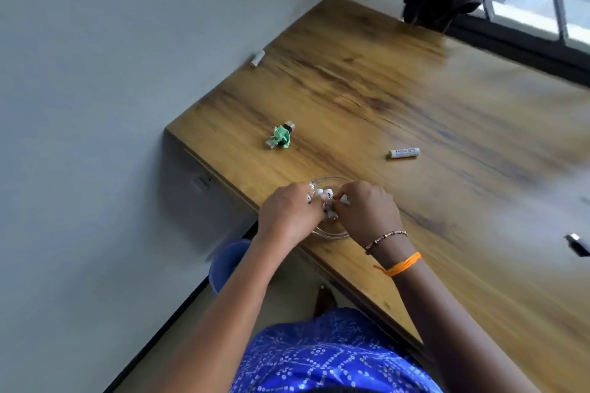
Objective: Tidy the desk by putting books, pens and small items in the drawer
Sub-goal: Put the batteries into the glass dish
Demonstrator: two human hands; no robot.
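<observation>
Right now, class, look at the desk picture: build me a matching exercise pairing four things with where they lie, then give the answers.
Things:
1. clear glass bowl
2. green crumpled wrapper
3. white battery with printed label
4. small white tube

Places:
A. far left desk edge, by the wall
B. under both hands at the near edge
C. alone, mid-desk, right of the hands
D. left part, beyond the hands

Pairs: 1-B, 2-D, 3-C, 4-A

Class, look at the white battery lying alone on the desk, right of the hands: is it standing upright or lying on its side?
Lying on its side. The white battery shows its full length flat against the desk, its label readable along it.
</observation>
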